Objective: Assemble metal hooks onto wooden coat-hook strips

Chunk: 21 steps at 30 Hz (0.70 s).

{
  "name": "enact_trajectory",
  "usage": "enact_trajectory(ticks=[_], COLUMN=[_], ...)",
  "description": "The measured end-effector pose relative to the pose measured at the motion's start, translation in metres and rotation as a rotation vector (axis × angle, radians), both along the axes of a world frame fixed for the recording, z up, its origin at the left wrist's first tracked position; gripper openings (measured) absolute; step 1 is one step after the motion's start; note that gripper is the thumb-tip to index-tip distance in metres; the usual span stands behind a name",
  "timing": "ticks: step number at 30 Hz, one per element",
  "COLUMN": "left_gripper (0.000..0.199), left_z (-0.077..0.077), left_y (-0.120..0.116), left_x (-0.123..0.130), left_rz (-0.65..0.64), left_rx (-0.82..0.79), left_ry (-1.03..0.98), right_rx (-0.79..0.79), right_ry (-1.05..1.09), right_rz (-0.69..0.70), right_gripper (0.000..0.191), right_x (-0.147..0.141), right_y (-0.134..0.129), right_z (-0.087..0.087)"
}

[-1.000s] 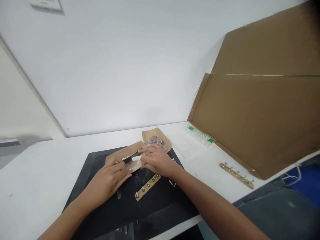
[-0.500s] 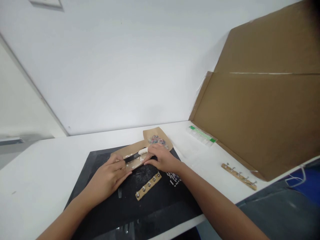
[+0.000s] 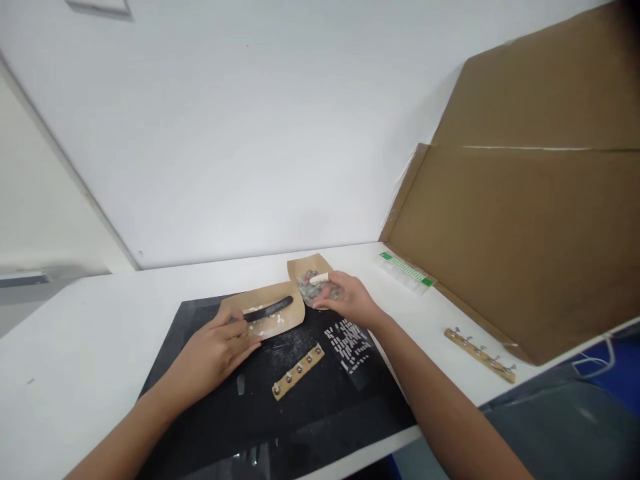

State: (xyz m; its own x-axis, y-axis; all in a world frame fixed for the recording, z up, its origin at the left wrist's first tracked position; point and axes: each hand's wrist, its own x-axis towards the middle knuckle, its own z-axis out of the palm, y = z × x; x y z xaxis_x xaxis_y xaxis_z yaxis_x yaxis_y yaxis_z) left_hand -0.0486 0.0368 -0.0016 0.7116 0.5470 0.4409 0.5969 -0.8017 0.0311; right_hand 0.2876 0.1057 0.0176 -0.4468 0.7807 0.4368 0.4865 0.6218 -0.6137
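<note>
My left hand (image 3: 223, 347) is closed on the left end of a dark curved strip (image 3: 273, 309), over a brown paper sheet (image 3: 295, 313) with small white pieces. My right hand (image 3: 347, 297), one finger wrapped in a white covering, is over a second brown paper (image 3: 295, 268) bearing small shiny and coloured bits (image 3: 309, 287). Its fingers are bent close together; anything between them is too small to make out. Nearer me, a wooden strip with several metal studs (image 3: 299, 371) lies on the black mat (image 3: 210, 427). Rows of small white pieces (image 3: 350, 343) lie right of it.
A second studded wooden strip (image 3: 480, 355) rests on the white table (image 3: 60, 347) at the right. Behind it are a clear case with a green label (image 3: 407, 269) and a large upright cardboard piece (image 3: 525, 220).
My right hand has left the paper sheet beside my left hand and moved right, over the shiny bits. More of the dark strip and white rows now shows. My left hand has barely moved.
</note>
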Motion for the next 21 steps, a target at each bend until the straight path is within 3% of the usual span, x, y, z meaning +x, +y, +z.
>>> enact_trajectory(ticks=[7,12,21], left_gripper=[0.026,0.022,0.084], left_z=[0.007,0.004,-0.013], left_y=[-0.004,-0.005,-0.001], left_x=[0.003,0.002,-0.001], left_rz=[0.013,0.028,0.139], left_rx=[0.008,0.108,0.009], left_ry=[-0.034,-0.182,-0.206], right_rx=[-0.053,-0.069,-0.05], right_ry=[-0.045,-0.049,0.074], right_rz=[-0.124,-0.155,-0.162], right_gripper=[0.037,0.036,0.062], right_x=[0.022,0.027,0.025], right_y=[0.007,0.005,-0.001], right_z=[-0.003,0.0,-0.005])
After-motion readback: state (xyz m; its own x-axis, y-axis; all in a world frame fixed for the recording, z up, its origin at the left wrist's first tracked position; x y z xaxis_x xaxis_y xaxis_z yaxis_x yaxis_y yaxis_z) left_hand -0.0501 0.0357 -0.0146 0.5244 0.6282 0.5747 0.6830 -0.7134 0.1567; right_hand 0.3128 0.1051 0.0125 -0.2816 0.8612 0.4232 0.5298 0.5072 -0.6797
